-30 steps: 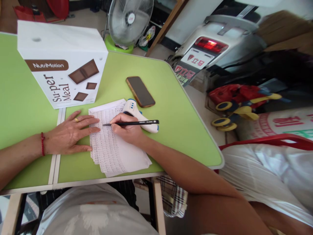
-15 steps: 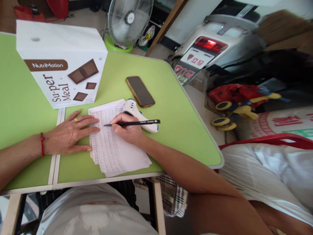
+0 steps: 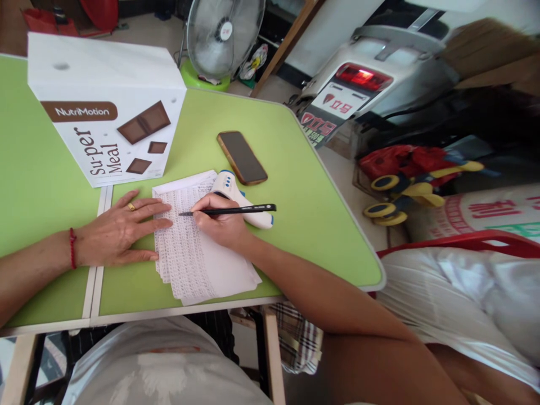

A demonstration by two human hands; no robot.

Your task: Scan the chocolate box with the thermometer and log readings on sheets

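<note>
a: you have a green tabletop (image 3: 312, 202) in front of you, with a pale seam (image 3: 93, 295) running in from its near edge. past its far right corner you can see the rear of a white scooter (image 3: 350, 84), and beyond the far edge a fan (image 3: 225, 34).

b: and the biggest thing standing on it?

a: a white carton (image 3: 107, 84), upright towards the far edge; the seam disappears at its base. nearer you is a stack of sheets (image 3: 198, 253), a bit fanned out, one corner just beside the near edge. rows of small marks fill its left part, too small to read; the lower right part is blank.

b: what about your hands?

a: your left hand (image 3: 122, 230) lies flat across the seam, fingers spread, tips on the left side of the sheets. its grip is apart, on nothing. your right hand (image 3: 221, 225) is over the sheets.

b: and the small stuff?

a: a white handheld device (image 3: 257, 218) lies partly behind your right hand, and you can't tell if they touch. a phone (image 3: 242, 157) lies farther off, towards the far right corner. your right grip is clamped on a black pen (image 3: 236, 210), tilted, its tip at the marked rows. last, a ring (image 3: 131, 207) on your left hand.
</note>
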